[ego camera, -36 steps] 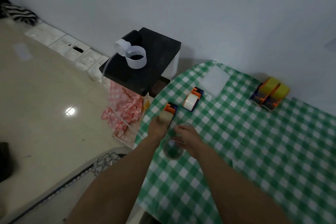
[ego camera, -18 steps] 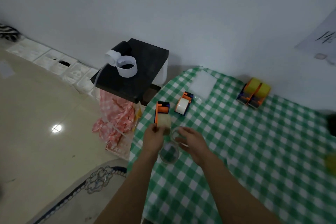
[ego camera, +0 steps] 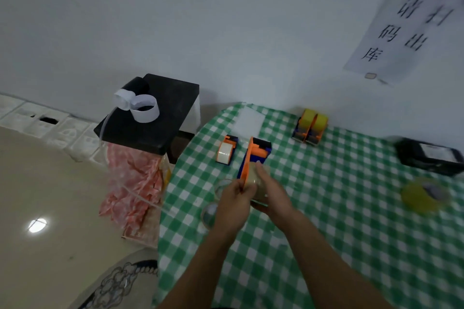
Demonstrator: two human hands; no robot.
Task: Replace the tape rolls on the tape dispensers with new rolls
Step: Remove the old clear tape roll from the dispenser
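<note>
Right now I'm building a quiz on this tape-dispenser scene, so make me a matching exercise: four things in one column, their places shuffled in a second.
Things:
1. orange dispenser with the tan roll
2. pair of yellow-roll dispensers
3. white paper loops
4. loose yellow roll

Places:
A. on the black stand
B. held between left hand and right hand
C. on the tablecloth at far right
D. at the table's back edge by the wall

Pairs: 1-B, 2-D, 3-A, 4-C

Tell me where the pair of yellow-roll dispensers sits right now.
The yellow-roll dispensers sit at the table's far edge by the wall, right of the white pad.
</note>
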